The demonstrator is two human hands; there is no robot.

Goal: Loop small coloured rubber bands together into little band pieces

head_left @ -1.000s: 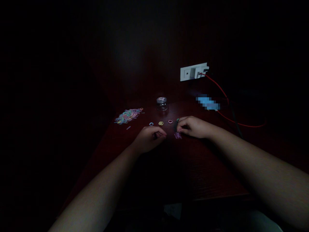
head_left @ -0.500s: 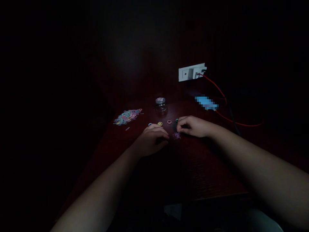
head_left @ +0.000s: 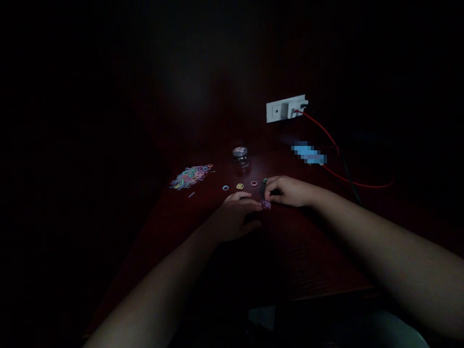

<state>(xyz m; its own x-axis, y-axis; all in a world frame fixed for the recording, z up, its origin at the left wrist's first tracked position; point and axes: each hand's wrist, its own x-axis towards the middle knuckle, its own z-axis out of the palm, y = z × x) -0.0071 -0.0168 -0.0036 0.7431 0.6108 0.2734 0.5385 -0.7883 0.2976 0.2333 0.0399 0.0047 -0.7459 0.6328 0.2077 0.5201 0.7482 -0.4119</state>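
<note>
A small purple pile (head_left: 266,204) is seen on the dark red bench (head_left: 290,251), between the two hands. It is met or nearly met by the fingertips of the left hand (head_left: 241,215), whose grip is spread, the thumb held apart from the fingers. The fingers of the right hand (head_left: 281,191) are curled down at the pile's far right edge (whether anything is pinched cannot be told). Beyond the hands, a blue ring (head_left: 225,188), yellow rings (head_left: 239,186), a pink ring (head_left: 254,183) and a partly hidden green ring (head_left: 265,181) are set in a row. Behind them a clear lidded jar (head_left: 240,157) is placed, its lid patterned (no writing can be read). A mixed-colour heap (head_left: 191,177) is spread to the left.
</note>
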